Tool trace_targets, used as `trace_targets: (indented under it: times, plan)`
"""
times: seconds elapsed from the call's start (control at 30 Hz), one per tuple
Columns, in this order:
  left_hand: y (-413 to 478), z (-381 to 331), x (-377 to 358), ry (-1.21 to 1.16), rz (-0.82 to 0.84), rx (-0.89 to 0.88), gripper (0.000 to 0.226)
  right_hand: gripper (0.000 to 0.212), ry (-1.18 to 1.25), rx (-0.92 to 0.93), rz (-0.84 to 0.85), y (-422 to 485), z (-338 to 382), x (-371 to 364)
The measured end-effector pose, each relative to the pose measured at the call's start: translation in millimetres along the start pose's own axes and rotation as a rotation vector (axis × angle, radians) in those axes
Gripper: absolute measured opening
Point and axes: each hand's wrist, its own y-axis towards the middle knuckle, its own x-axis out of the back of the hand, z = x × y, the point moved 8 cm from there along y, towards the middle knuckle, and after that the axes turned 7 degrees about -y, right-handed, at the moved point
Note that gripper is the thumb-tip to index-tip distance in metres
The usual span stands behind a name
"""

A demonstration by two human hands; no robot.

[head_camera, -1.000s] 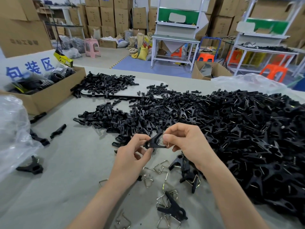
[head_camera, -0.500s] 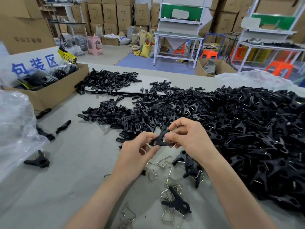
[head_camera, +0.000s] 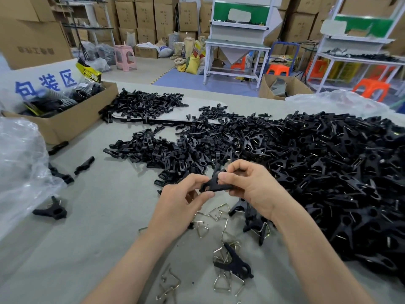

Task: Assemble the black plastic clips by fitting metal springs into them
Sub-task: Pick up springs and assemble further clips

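Observation:
A black plastic clip [head_camera: 213, 184] is held above the grey table between both hands. My left hand [head_camera: 182, 202] pinches its left end with thumb and fingers. My right hand [head_camera: 249, 185] grips its right part, thumb on top. Whether a spring sits in the held clip is hidden by the fingers. Loose triangular metal springs [head_camera: 220, 215] lie on the table below my hands, more springs [head_camera: 169, 284] near the front. One assembled clip [head_camera: 235, 263] lies among them. A large heap of black clips [head_camera: 328, 172] fills the right side.
Smaller heaps of black clip halves [head_camera: 157, 150] lie behind my hands, another heap [head_camera: 144, 104] farther back. A cardboard box [head_camera: 65, 121] stands at the left, a clear plastic bag [head_camera: 19, 172] at the left edge. Single clips [head_camera: 51, 210] lie on the table [head_camera: 98, 227].
Both hands have kept hold of the clip and turned it slightly; the right thumb now lies over its top. The camera has shifted a little closer.

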Motion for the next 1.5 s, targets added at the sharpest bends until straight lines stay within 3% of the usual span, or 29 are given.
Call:
trace_targets:
  times: [0.07, 0.17, 0.47, 0.6, 0.83, 1.0, 1.13, 1.27, 1.4, 1.5]
  plan:
    - [-1, 1, -1, -0.034, -0.004, -0.001, 0.026, 0.022, 0.165, -0.085, 0.072, 0, -9, -7]
    - [-2, 1, -4, -0.064, -0.001, 0.01, 0.025, 0.023, 0.228, -0.134, 0.176, -3, -14, -17]
    - [1, -13, 3, -0.075, -0.092, -0.106, 0.025, 0.082, 0.282, -0.143, 0.437, -10, -15, -37]
    - [1, -12, 4, -0.084, -0.102, -0.131, 0.046, 0.074, 0.332, -0.069, 0.465, -9, -13, -43]
    - [1, -11, 0, -0.118, -0.087, -0.134, 0.036, 0.071, 0.395, 0.004, 0.517, -10, -12, -45]
    - [7, -18, 6, -0.058, -0.025, -0.167, 0.031, 0.068, 0.47, -0.004, 0.401, -5, -13, -42]
    - [13, 6, 55, -0.177, -0.288, 0.016, 0.025, 0.061, 0.524, 0.031, 0.229, 2, -9, -25]
    - [10, 14, 104, -0.236, -0.524, 0.055, 0.022, 0.025, 0.506, 0.08, 0.107, 4, -1, -12]
    - [5, 6, 118, -0.241, -0.575, 0.028, 0.023, 0.023, 0.481, 0.109, 0.036, -1, 9, -4]
    - [7, 1, 116, -0.209, -0.52, 0.079, 0.02, 0.025, 0.44, 0.122, -0.018, -11, 22, 6]
